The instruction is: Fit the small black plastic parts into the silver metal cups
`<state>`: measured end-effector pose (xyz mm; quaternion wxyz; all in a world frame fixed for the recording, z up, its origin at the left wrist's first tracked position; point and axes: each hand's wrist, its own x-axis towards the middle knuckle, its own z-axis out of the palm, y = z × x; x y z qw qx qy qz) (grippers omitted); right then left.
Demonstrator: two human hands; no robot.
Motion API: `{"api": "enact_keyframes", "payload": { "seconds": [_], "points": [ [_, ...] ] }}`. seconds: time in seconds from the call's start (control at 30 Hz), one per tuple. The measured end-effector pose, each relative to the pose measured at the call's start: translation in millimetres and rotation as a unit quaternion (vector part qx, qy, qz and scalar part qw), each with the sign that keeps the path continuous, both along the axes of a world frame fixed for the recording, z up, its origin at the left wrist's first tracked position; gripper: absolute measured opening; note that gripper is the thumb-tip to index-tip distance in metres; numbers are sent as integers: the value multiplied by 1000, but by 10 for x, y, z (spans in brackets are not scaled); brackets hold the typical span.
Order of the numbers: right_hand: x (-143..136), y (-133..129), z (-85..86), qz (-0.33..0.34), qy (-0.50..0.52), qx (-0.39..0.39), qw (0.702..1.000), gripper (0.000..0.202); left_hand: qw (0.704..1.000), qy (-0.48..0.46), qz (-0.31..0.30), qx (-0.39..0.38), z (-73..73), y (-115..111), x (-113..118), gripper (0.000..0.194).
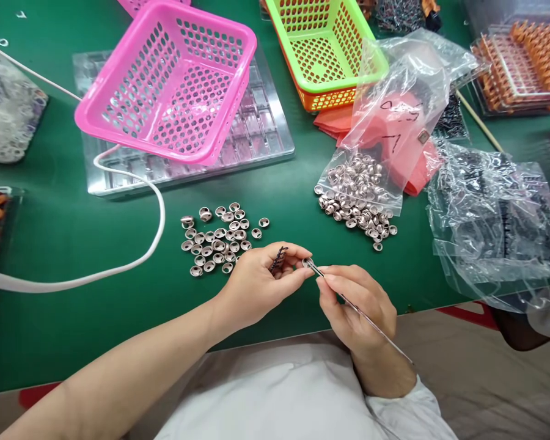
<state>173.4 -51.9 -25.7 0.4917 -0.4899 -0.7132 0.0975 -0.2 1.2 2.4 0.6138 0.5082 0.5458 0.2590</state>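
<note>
My left hand [261, 281] is closed, pinching a small silvery metal cup [307, 262] between thumb and index finger. A dark, toothed strip of small parts [278, 259] sticks up out of the same hand's curled fingers. My right hand [360, 305] grips a thin metal rod-like tool [378, 330], whose tip meets the cup; its long end slants down to the right. Whether the tip is inside the cup or only against it, I cannot tell. Beyond my left hand lies a loose group of similar metal cups [219, 245].
More cups [360, 189] spill from a clear plastic bag [394, 116]. A pink basket [165, 79] rests on a clear compartment tray [275, 134]. Behind are a green basket [325, 43] and bagged dark parts [499, 214]. A white cord [158, 214] curves across the left.
</note>
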Motion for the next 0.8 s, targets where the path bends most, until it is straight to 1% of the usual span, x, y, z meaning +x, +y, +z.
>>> {"api": "enact_keyframes", "payload": {
  "seconds": [0.2, 0.37, 0.8],
  "points": [
    [-15, -2, 23, -11, 10, -7, 1000, 31, 1000, -2, -2, -5, -28, -3, -1, 25],
    [-13, 2, 27, 1, 26, 1, 1000, 33, 1000, 1, 1, -7, -24, 0, 1, 25],
    [0, 28, 51, 18, 19, -19, 999, 32, 1000, 12, -12, 13, -28, -15, -1, 23]
  ]
}}
